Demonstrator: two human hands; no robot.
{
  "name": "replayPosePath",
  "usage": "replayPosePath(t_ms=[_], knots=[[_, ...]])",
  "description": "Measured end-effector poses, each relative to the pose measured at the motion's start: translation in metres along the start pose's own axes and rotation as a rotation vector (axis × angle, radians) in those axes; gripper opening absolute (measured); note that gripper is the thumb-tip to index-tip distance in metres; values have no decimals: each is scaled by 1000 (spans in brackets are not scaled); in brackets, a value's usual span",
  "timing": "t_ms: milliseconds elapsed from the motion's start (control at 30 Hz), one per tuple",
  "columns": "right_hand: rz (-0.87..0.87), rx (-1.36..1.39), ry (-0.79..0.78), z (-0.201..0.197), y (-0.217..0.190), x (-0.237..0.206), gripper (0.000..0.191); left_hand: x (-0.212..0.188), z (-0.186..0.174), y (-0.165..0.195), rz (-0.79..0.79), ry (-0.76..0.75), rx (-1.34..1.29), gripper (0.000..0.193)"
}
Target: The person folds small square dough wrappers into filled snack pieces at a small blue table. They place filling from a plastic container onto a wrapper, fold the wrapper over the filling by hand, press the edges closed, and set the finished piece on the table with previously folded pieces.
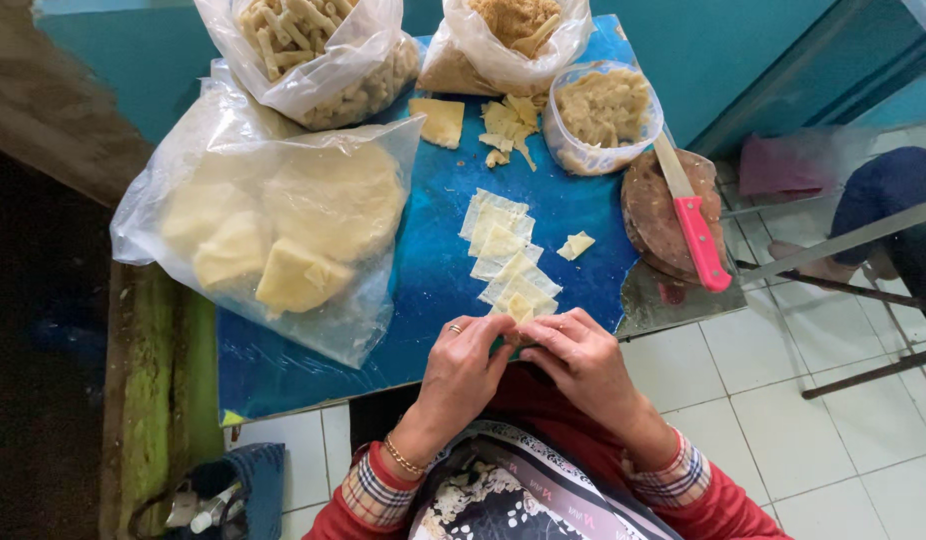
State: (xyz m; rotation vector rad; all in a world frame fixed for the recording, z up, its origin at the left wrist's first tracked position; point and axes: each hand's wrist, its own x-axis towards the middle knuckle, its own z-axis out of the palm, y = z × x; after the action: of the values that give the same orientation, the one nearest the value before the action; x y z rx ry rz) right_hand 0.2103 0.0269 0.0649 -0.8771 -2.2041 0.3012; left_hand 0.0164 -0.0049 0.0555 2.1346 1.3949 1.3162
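My left hand [463,368] and my right hand [581,356] meet at the near edge of the blue table [423,290], fingertips pinched together on a small pale dough piece [521,322]. The piece is mostly hidden by my fingers. Just beyond my hands a row of thin square dough wrappers [503,250] lies overlapped on the table. One loose folded wrapper [575,244] rests to the right of the row.
A big clear bag of pale dough sheets [283,225] fills the left. At the back stand bags of stick-shaped pieces [313,50], crumbly filling [508,35] and a tub of filling [603,110]. A pink-handled knife [695,225] lies on a round wooden board [658,215]. Another person's leg [883,200] is at right.
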Motion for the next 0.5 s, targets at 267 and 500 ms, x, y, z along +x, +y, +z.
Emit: replayPosePath(t_ms=[267, 500], knots=[[-62, -45, -27, 8, 8, -2, 22, 5, -10, 1, -72, -102, -82, 28], [336, 215, -146, 6, 17, 14, 10, 15, -5, 3, -13, -43, 19, 13]])
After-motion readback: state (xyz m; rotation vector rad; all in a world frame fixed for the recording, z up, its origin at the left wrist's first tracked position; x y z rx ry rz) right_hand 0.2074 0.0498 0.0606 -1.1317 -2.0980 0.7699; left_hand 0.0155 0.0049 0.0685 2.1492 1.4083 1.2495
